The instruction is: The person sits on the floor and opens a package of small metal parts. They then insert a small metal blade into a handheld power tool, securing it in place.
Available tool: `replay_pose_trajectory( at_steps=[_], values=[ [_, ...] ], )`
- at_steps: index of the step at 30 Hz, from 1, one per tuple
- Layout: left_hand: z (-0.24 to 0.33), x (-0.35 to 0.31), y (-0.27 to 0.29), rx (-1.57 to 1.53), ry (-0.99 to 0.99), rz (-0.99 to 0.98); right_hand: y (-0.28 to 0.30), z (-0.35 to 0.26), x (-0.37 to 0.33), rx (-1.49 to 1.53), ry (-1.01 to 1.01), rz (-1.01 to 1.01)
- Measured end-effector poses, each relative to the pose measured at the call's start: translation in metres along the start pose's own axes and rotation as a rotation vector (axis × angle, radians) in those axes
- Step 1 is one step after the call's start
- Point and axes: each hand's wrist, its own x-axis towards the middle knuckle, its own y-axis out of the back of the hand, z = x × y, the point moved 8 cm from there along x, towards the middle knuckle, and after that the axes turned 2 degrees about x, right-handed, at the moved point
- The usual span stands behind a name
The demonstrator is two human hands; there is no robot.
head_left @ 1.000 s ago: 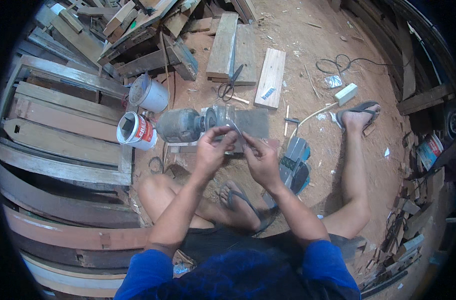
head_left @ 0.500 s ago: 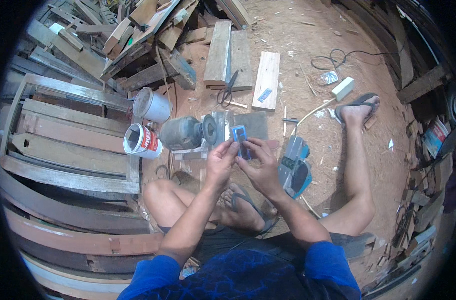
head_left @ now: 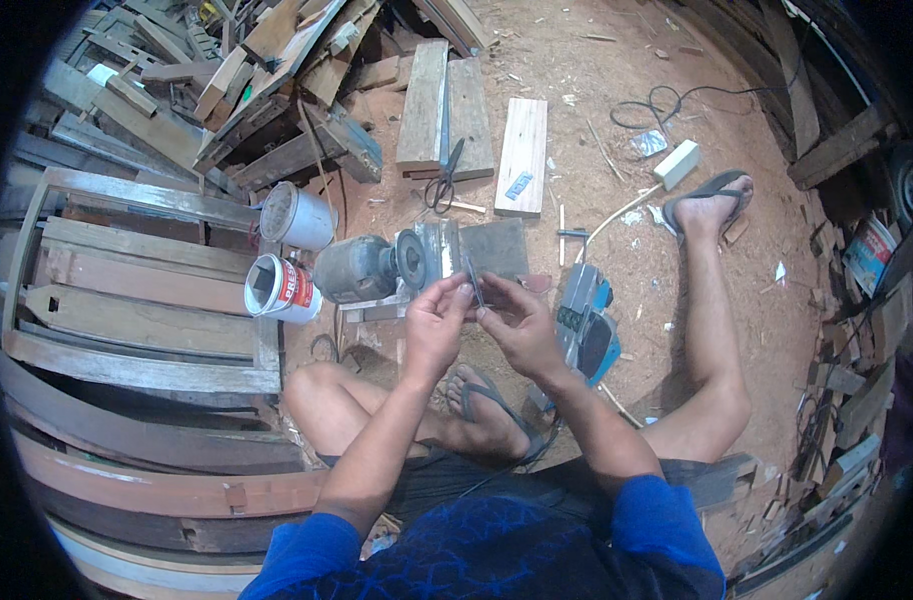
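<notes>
A thin, flat piece (head_left: 474, 275), dark and seen nearly edge-on, is pinched between my two hands. My left hand (head_left: 437, 325) grips its left side with thumb and fingers, and my right hand (head_left: 523, 326) closes on it from the right. Its exact kind does not show. Just beyond my left hand stands a bench grinder (head_left: 352, 268) with a round grinding wheel (head_left: 410, 260) at its right end. A teal and grey electric planer (head_left: 589, 325) lies on the ground right of my right hand.
Two white buckets (head_left: 297, 218) stand left of the grinder. Scissors (head_left: 445, 180) and a pale board (head_left: 523, 155) lie ahead. A white power strip (head_left: 677, 165) with a cable sits at the right. Stacked timber (head_left: 147, 310) fills the left; sawdust and scraps cover the ground.
The flat piece has turned from showing its broad, blue-edged face to nearly edge-on. Both hands still hold it at about the same place, and the view has shifted slightly.
</notes>
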Motion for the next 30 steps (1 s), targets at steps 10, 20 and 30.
replay_pose_trajectory(
  at_steps=[10,20,30],
  values=[
    [0.063,-0.005,-0.004,1.058,-0.785,0.131,-0.006,0.021,-0.002,-0.333,0.036,-0.006],
    [0.047,-0.008,0.011,0.616,-0.392,0.047,-0.003,0.034,0.009,-0.113,0.065,-0.129],
    [0.046,-0.019,-0.001,0.835,-0.596,0.010,-0.016,0.003,-0.008,-0.627,0.314,0.032]
  ],
)
